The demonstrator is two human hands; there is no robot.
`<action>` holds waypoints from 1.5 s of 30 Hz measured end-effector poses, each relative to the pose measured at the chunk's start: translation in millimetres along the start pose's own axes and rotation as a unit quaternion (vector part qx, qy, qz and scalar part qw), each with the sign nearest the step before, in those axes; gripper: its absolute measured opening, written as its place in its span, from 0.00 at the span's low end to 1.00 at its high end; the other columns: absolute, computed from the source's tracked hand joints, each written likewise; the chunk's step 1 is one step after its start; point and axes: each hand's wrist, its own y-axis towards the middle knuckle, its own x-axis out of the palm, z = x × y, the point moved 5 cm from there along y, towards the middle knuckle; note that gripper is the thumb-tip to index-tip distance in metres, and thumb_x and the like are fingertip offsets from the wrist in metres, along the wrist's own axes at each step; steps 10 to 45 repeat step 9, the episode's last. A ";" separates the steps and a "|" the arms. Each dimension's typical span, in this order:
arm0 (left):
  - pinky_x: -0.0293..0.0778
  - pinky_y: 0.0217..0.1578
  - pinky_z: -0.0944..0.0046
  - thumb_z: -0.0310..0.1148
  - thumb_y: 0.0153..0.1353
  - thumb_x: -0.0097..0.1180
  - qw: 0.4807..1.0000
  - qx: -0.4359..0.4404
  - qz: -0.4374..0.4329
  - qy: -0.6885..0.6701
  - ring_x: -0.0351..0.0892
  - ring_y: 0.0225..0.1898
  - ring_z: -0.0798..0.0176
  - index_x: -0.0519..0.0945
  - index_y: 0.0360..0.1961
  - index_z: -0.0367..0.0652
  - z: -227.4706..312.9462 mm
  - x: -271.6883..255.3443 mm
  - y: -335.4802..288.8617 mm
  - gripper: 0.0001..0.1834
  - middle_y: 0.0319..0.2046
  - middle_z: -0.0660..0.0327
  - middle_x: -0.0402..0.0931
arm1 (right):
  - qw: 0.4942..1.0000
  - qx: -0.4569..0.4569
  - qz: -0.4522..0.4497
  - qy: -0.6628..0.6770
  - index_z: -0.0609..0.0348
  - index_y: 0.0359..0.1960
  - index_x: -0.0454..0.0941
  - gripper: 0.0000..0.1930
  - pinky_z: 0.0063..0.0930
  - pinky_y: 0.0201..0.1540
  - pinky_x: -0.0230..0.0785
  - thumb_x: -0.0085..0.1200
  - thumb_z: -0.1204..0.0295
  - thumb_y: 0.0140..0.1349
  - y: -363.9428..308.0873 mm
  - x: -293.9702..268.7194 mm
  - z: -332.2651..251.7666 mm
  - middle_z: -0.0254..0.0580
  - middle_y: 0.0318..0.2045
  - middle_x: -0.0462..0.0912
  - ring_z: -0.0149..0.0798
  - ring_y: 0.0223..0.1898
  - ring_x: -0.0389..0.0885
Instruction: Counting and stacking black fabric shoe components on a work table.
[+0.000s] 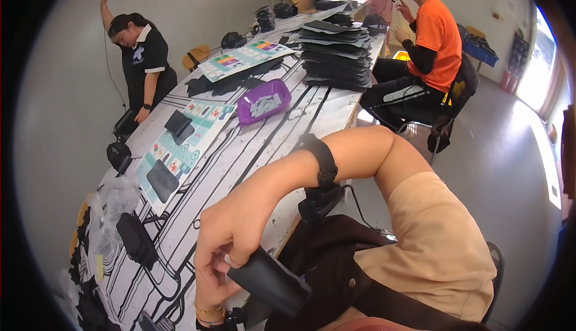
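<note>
Close to me at the table's near edge, a folded black piece [273, 283], smooth and leather-like, is gripped by my right hand [237, 226]. The right fingers curl down over its upper end, and a small pale bit shows at the fingertips, too small to name. My left hand [210, 280] comes up from below, with bracelets at its wrist. Its fingers are bent in against the right hand and largely hidden, so what they hold does not show. A black strap [324, 163] with a small device circles my right wrist.
A purple tray [246, 115] of small pale tags lies ahead, beside a tall stack of black pieces [336, 61]. Printed sheets [207, 127] carry dark pieces. At left are a black pouch [137, 241] and clear plastic bags [114, 208]. One person stands far left; another sits right.
</note>
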 end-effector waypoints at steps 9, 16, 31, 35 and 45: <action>0.59 0.64 0.55 0.29 0.47 0.73 0.977 0.079 -0.107 0.168 0.67 0.63 0.51 0.65 0.65 0.35 -12.1 -25.0 -12.2 0.44 0.59 0.47 0.69 | 0.997 -0.016 0.053 -0.049 0.56 0.44 0.82 0.15 0.30 0.40 0.72 0.55 0.69 0.54 -3.1 -6.4 32.4 0.39 0.34 0.85 0.38 0.36 0.82; 0.59 0.64 0.55 0.29 0.47 0.73 0.977 0.079 -0.107 0.168 0.67 0.63 0.51 0.65 0.65 0.35 -12.1 -25.0 -12.2 0.44 0.59 0.47 0.69 | 0.997 -0.016 0.053 -0.049 0.56 0.44 0.82 0.15 0.30 0.40 0.72 0.55 0.69 0.54 -3.1 -6.4 32.4 0.39 0.34 0.85 0.38 0.36 0.82; 0.59 0.64 0.55 0.29 0.47 0.73 0.977 0.079 -0.107 0.168 0.67 0.63 0.51 0.65 0.65 0.35 -12.1 -25.0 -12.2 0.44 0.59 0.47 0.69 | 0.997 -0.016 0.053 -0.049 0.56 0.44 0.82 0.15 0.30 0.40 0.72 0.55 0.69 0.54 -3.1 -6.4 32.4 0.39 0.34 0.85 0.38 0.36 0.82; 0.59 0.64 0.55 0.29 0.47 0.73 0.977 0.079 -0.107 0.168 0.67 0.63 0.51 0.65 0.65 0.35 -12.1 -25.0 -12.2 0.44 0.59 0.47 0.69 | 0.997 -0.016 0.053 -0.049 0.56 0.44 0.82 0.15 0.30 0.40 0.72 0.55 0.69 0.54 -3.1 -6.4 32.4 0.39 0.34 0.85 0.38 0.36 0.82; 0.59 0.64 0.55 0.29 0.47 0.73 0.977 0.079 -0.107 0.168 0.67 0.63 0.51 0.65 0.65 0.35 -12.1 -25.0 -12.2 0.44 0.59 0.47 0.69 | 0.997 -0.016 0.053 -0.049 0.56 0.44 0.82 0.15 0.30 0.40 0.72 0.55 0.69 0.54 -3.1 -6.4 32.4 0.39 0.34 0.85 0.38 0.36 0.82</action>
